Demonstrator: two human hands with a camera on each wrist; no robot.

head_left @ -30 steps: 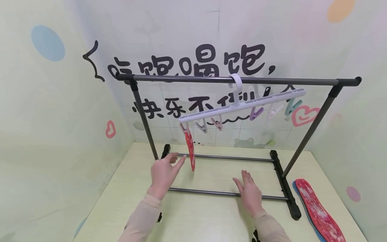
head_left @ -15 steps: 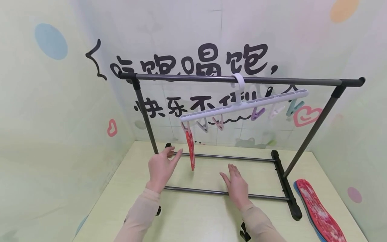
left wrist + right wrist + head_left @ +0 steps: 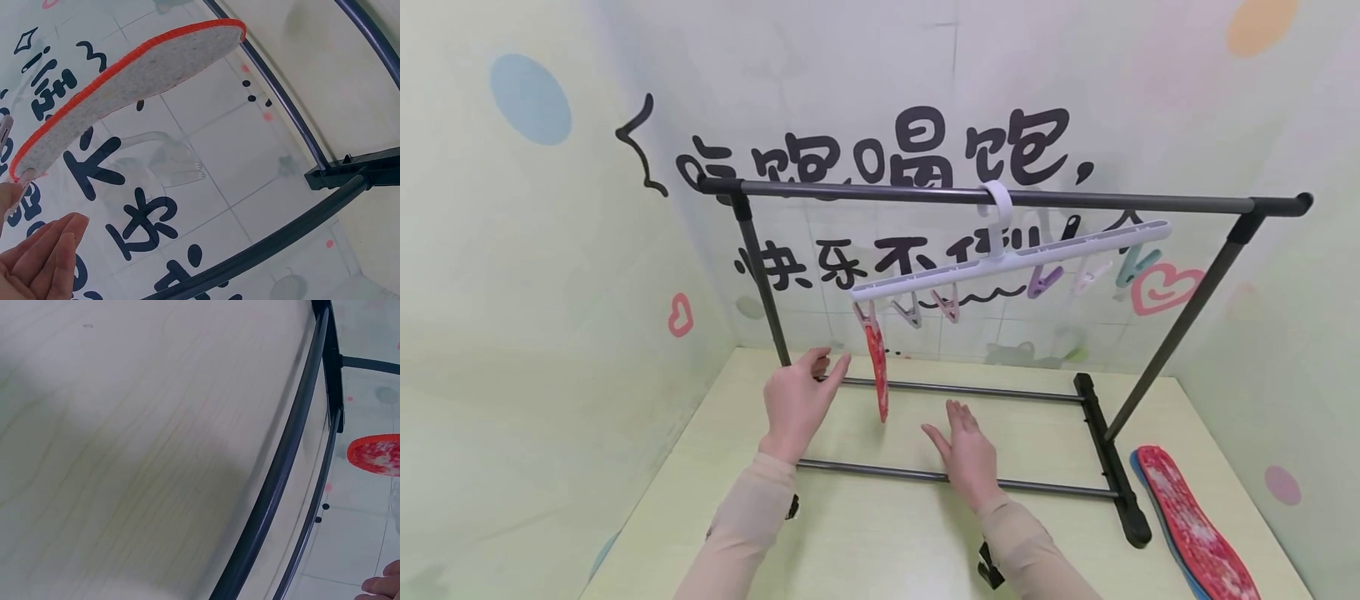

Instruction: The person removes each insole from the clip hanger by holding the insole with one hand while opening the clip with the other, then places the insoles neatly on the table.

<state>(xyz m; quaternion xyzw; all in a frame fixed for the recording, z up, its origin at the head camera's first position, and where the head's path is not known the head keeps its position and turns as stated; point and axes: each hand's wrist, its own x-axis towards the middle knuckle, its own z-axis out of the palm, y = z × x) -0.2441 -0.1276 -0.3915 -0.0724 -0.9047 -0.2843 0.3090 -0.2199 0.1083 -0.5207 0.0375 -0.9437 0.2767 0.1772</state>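
A red-and-white insole (image 3: 877,375) hangs from the leftmost clip (image 3: 865,315) of a pale lilac clip hanger (image 3: 1011,260). In the left wrist view, its grey underside (image 3: 131,78) and orange-red edging show. Just left of the insole is my left hand (image 3: 797,404), fingers loosely bent, holding nothing. Its fingers also appear at the lower left of the left wrist view, below the clip. My right hand (image 3: 972,462) is lower and to the right of the insole, over the rack's front bottom bar, with fingers straight and nothing held. Only its fingertips (image 3: 382,586) enter the right wrist view.
The hanger hooks over the top bar (image 3: 850,192) of a dark metal rack standing on a pale wooden table (image 3: 880,533). Several free clips, such as a purple clip (image 3: 1043,282), dangle from it. At right lies another red insole (image 3: 1198,529) with a blue edge beneath it.
My left hand has risen slightly and drawn left, away from the hanging insole. My right hand has moved left and a little upward. The insole stays clipped.
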